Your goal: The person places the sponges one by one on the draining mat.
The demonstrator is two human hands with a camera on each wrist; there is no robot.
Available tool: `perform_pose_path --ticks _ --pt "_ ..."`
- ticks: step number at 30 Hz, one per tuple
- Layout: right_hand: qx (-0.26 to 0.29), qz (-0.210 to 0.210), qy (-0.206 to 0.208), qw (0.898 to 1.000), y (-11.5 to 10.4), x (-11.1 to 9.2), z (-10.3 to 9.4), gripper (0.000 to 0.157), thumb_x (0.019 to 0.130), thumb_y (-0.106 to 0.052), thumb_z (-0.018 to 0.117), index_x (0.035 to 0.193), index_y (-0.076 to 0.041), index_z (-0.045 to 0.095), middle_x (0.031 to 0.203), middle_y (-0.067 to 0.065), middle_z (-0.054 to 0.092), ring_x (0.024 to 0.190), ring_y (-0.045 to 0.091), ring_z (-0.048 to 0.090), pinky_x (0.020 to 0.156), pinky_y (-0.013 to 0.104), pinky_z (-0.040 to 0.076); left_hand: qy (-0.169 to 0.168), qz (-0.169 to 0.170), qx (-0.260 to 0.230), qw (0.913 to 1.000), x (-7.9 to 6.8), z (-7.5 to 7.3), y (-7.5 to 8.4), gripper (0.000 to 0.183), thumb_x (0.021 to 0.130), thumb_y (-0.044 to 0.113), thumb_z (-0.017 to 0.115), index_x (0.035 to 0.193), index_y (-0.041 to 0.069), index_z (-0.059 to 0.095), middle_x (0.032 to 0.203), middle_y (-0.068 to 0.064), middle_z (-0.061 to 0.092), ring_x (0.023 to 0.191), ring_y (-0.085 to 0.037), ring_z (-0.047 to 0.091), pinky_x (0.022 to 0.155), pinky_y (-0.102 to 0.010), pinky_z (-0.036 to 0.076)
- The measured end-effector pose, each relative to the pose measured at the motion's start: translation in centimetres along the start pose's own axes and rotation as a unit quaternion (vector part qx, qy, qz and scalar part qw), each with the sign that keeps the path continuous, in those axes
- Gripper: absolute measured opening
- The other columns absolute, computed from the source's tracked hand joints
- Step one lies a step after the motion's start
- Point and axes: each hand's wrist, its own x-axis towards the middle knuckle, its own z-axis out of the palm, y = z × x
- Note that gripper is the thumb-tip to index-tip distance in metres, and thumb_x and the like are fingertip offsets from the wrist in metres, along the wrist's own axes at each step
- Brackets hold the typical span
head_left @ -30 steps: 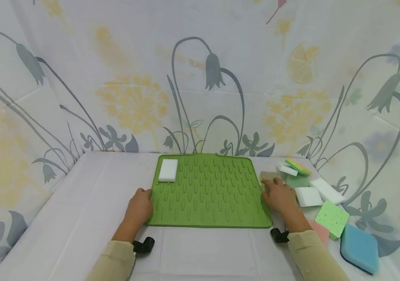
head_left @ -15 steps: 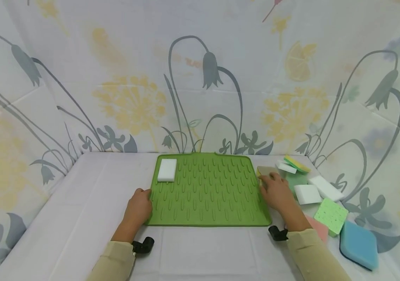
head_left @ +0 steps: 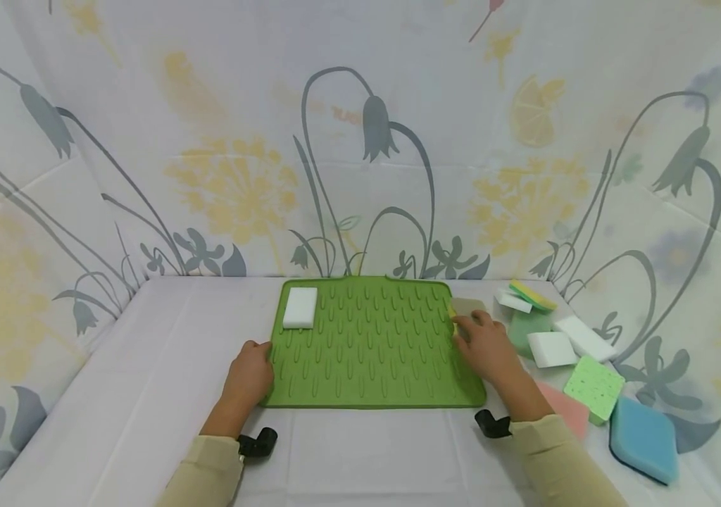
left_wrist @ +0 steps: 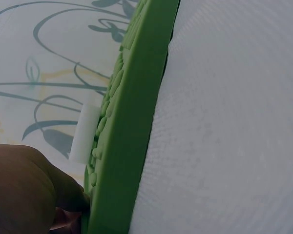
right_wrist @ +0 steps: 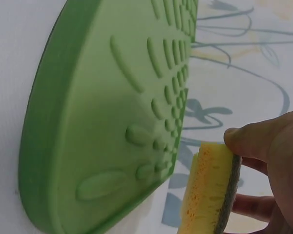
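Note:
A green mat (head_left: 373, 359) with raised oval ridges lies on the table. My left hand (head_left: 249, 374) holds its left edge, and in the left wrist view the thumb (left_wrist: 68, 190) presses on the rim. Between the thumb and fingers of my right hand (head_left: 492, 352) is a yellow scouring sponge (right_wrist: 210, 187) with a grey scrubbing side. In the head view that sponge overlaps the mat's right edge, its grey side facing up. A white sponge block (head_left: 300, 308) rests on the mat's far left corner.
Right of the mat lie several more sponges: white blocks (head_left: 552, 350), a yellow-green one (head_left: 533, 296), a speckled light green one (head_left: 595, 387), a pink one (head_left: 565, 408) and a blue one (head_left: 643, 440). A flowered cloth backdrop (head_left: 360, 176) rises behind the table.
My right hand has carried the grey-and-yellow sponge leftward, from beside the mat to over its right edge. My left hand stays at the mat's left edge.

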Motion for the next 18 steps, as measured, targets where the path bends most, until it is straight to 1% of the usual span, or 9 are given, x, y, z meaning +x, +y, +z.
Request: perform_pose_path --ticks 3,8,14,18 --pt "0.002 0.003 -0.001 1.000 -0.5 0.0 0.1 0.038 0.095 -0.023 0.057 0.131 -0.010 0.058 0.136 0.033 0.044 0.109 0.062 0.049 0.084 0.065 0.045 0.004 0.005 0.004 1.0000 0.0 0.0 0.0 0.038 0.095 0.000 0.042 0.130 -0.010 0.054 0.116 -0.027 0.056 0.102 -0.034 0.062 0.085 -0.045 0.053" --pt "0.012 -0.006 -0.003 1.000 -1.4 0.1 0.3 0.039 0.096 -0.025 0.058 0.132 -0.010 0.057 0.137 0.032 0.044 0.111 0.061 0.048 0.087 0.065 0.045 0.007 0.012 0.013 0.9998 -0.1 0.1 -0.2 0.037 0.095 -0.001 0.043 0.128 -0.012 0.055 0.113 -0.026 0.057 0.099 -0.033 0.062 0.081 -0.043 0.054" --pt "0.016 -0.027 0.001 0.999 -2.5 0.0 0.4 0.039 0.095 -0.024 0.060 0.131 -0.009 0.058 0.136 0.033 0.045 0.111 0.061 0.048 0.090 0.066 0.043 -0.003 0.007 0.008 0.9999 -0.2 -0.1 0.0 0.037 0.096 0.000 0.042 0.129 -0.012 0.054 0.114 -0.026 0.056 0.101 -0.035 0.061 0.083 -0.044 0.053" --pt "0.020 -0.026 -0.004 0.999 -3.3 0.0 0.5 0.039 0.095 -0.024 0.059 0.132 -0.012 0.057 0.136 0.031 0.045 0.111 0.061 0.049 0.088 0.066 0.044 -0.005 0.002 0.002 1.0000 -0.2 -0.1 0.1 0.038 0.096 0.000 0.042 0.130 -0.011 0.053 0.116 -0.026 0.056 0.101 -0.034 0.061 0.082 -0.044 0.053"
